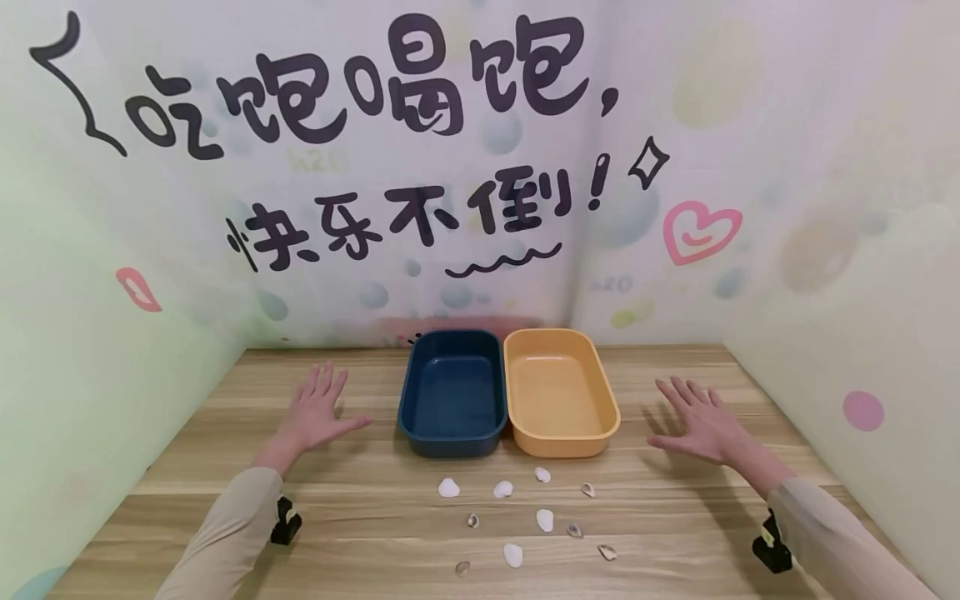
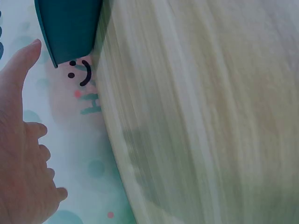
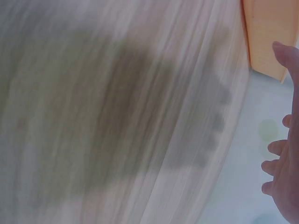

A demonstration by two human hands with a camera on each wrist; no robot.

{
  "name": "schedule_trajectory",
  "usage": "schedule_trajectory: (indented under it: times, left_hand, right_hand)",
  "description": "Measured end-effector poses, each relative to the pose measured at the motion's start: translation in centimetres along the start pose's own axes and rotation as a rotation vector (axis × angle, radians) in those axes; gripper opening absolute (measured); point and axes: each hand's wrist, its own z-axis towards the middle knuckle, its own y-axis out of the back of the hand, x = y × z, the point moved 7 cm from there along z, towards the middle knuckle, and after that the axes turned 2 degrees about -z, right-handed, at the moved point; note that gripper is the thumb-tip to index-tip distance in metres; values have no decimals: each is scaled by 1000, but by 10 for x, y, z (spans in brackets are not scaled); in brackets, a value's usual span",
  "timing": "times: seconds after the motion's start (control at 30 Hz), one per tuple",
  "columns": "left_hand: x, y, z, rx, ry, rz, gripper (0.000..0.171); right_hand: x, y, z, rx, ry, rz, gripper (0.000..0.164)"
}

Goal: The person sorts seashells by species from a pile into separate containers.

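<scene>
My left hand [image 1: 315, 417] is held over the table left of a dark blue bin [image 1: 453, 392], fingers spread and nothing in it. On the other side, my right hand [image 1: 701, 425] spreads its fingers to the right of a yellow-orange bin [image 1: 562, 392], also holding nothing. The two bins stand side by side with nothing inside. In front of them lie several white shells [image 1: 513, 556] and several smaller brownish-grey shells [image 1: 607, 552], scattered apart. The left wrist view shows the left thumb [image 2: 29, 53] near the blue bin; in the right wrist view the right thumb [image 3: 284, 52] overlaps the orange bin.
The wood-grain table [image 1: 360, 542] meets a printed backdrop [image 1: 480, 292] with large dark lettering right behind the bins. Pale side walls [image 1: 855, 333] rise along the table's left and right edges. A small black device [image 1: 286, 522] is strapped at each wrist.
</scene>
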Motion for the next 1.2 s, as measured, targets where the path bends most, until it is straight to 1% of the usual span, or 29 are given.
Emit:
schedule_trajectory:
  times: [0.17, 0.37, 0.57, 0.83, 1.03, 1.2]
  left_hand:
    - [-6, -2, 1, 3, -37, -37, 93]
    - [-16, -6, 2, 36, -30, -108, 92]
    - [-28, -7, 3, 50, -35, -147, 93]
    - [-43, -16, 4, 92, -33, -234, 100]
    - [-55, -21, 5, 105, -50, -274, 99]
    - [-62, -28, 4, 122, -55, -316, 100]
  right_hand:
    - [6, -1, 2, 19, 14, 55, 95]
    - [16, 3, 4, -6, 39, 126, 95]
    - [26, 13, 7, -23, 47, 184, 93]
    - [50, 26, 12, -71, 108, 226, 84]
    - [70, 36, 16, -113, 171, 276, 77]
    - [89, 39, 17, -131, 224, 294, 71]
